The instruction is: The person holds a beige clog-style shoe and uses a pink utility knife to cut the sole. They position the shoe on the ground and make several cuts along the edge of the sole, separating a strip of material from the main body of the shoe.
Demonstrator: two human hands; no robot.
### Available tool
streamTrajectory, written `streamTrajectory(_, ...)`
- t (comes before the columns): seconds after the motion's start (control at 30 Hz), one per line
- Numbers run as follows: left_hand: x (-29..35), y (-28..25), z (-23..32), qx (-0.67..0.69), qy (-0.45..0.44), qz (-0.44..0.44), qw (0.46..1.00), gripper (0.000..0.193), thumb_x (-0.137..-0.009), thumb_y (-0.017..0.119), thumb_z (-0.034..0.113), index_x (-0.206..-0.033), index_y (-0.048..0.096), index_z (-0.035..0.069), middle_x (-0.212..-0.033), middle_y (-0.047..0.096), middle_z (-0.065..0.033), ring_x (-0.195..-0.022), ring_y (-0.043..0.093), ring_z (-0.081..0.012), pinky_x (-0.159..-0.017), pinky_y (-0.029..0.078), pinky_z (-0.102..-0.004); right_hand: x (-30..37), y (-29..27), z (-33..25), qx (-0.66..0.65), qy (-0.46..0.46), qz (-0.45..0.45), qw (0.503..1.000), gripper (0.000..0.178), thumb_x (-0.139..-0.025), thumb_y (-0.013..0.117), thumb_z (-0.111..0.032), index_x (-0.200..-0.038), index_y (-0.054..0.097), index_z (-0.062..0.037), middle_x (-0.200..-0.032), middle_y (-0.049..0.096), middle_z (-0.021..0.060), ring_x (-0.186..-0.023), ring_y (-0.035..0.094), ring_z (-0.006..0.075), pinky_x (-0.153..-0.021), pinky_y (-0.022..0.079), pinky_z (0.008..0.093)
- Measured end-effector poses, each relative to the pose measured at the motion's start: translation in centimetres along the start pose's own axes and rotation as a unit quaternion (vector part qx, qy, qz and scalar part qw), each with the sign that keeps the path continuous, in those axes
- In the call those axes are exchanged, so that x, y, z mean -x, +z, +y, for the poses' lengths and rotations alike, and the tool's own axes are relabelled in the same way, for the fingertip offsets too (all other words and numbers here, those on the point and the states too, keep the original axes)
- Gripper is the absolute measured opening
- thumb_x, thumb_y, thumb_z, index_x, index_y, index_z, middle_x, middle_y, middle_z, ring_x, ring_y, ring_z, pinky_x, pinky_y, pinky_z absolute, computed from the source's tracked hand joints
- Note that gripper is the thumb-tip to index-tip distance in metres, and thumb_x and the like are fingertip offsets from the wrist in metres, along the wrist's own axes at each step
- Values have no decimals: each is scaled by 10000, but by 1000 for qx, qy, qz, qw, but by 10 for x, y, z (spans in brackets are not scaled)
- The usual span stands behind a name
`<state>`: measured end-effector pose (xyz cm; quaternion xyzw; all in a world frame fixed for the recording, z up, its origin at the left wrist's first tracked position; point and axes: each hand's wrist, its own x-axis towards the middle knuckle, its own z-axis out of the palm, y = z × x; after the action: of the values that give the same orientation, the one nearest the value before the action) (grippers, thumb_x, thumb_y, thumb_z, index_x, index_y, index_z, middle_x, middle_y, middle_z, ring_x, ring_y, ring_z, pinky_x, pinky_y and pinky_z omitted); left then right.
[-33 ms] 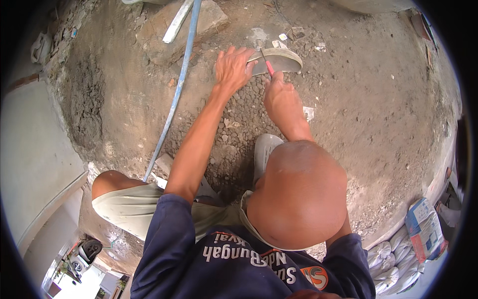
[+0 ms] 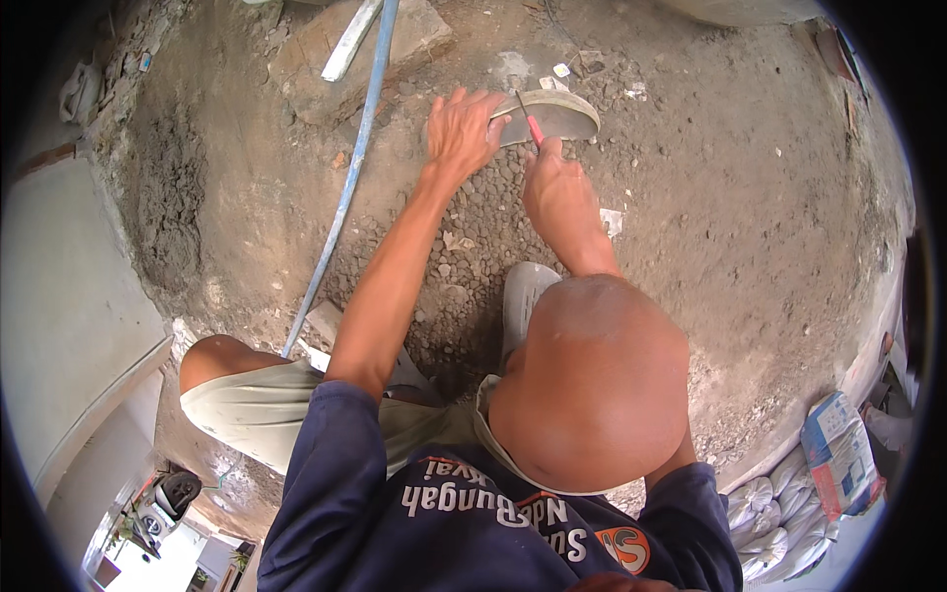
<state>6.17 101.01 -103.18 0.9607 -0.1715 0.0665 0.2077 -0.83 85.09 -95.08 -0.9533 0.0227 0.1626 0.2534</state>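
Note:
A curved grey piece with a pale raised rim (image 2: 567,120) rests at the far middle on the gravelly ground; its exact kind is unclear. My left hand (image 2: 462,136) grips its left end, the thumb on the near side and the fingers over the rim. In my right hand (image 2: 562,202), closed, is a slim tool with a red handle (image 2: 535,129) and a thin dark blade. That blade lies across the rim, just right of my left fingers. Most of the right-hand fingers are hidden behind the back of the hand.
Left of my left arm, a long blue-grey pipe (image 2: 352,178) runs across the dirt. A pale strip (image 2: 351,41) lies over a flat slab (image 2: 419,39) at the far left. Stacked white sacks (image 2: 774,518) and a printed bag (image 2: 838,454) sit at lower right.
The red-handled tool has shifted very slightly away from me along the rim. My left hand still holds the curved piece in the same place.

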Motion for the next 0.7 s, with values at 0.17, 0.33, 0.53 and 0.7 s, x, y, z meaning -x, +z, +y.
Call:
streamTrajectory(0.17,-2,2,-1,-11,-5,-18,1000,357,-981,700,354,-1249,771,130,-1180,783,-63,-1049,667,-322,-918,457,-484,-19,7,2,16,-80,72,994,282,-1112,509,-214,-1135,498,67,-881,722,355,-871,749,535,-760,615,591)
streamTrajectory(0.33,-5,2,-6,0,10,-19,1000,368,-972,701,363,-1257,768,140,-1171,786,-63,-1087,670,-329,-954,477,-508,-15,12,11,40,11,-22,999,320,-1110,494,-220,-1156,503,97,-884,720,360,-864,749,534,-754,618,587)
streamTrajectory(0.53,-6,1,-7,-2,-15,-40,999,394,-972,700,374,-1280,774,139,-1219,791,-81,-1133,676,-340,-990,484,-521,-23,16,8,28,-85,87,992,360,-1098,513,-212,-1203,502,132,-896,721,363,-868,751,529,-767,619,571)
streamTrajectory(0.7,-7,2,-10,-29,10,-42,999,316,-969,714,302,-1241,776,155,-1176,795,-69,-1090,679,-310,-976,473,-514,-26,15,9,21,-99,64,993,366,-1079,519,-180,-1233,499,151,-907,719,371,-882,752,527,-780,626,560)
